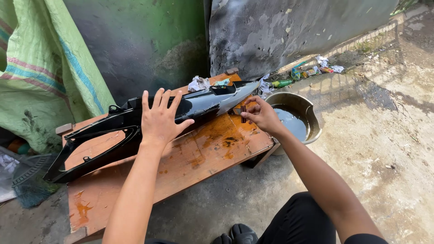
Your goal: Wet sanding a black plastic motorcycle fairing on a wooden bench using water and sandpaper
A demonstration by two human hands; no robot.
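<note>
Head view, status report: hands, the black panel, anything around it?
Left hand flat on black fairing panel, on wooden bench. Right hand pinches small dark piece at panel tip. Water basin beside.

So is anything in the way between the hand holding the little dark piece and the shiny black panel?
Nothing visible is. The right hand holds the small dark piece right beside the black motorcycle panel, with only bare wooden bench below. The left hand rests flat on the panel, farther along.
</note>
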